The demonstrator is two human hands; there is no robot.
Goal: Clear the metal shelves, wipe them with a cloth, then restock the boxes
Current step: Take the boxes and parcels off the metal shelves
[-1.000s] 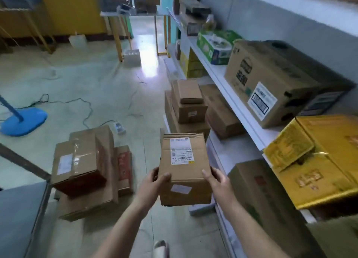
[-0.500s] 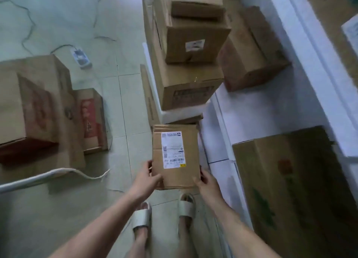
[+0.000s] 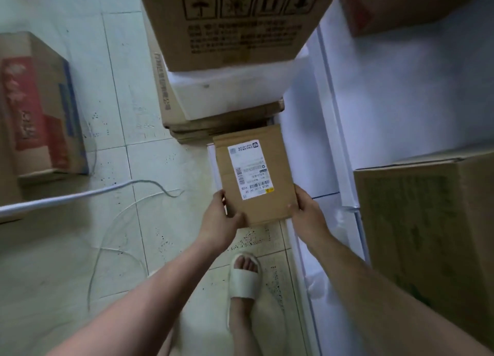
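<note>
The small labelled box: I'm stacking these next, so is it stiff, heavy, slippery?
Probably stiff: the small labelled box shows flat faces and straight edges. Likely light, since the left hand and right hand hold it out by its near end only. Matte cardboard should not slip much.

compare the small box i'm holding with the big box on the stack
The small box is much smaller than the big box. The small box has a white shipping label, the big box black printed symbols. The left hand and right hand hold the small box; the big box rests on a white block. Both are brown cardboard.
</note>
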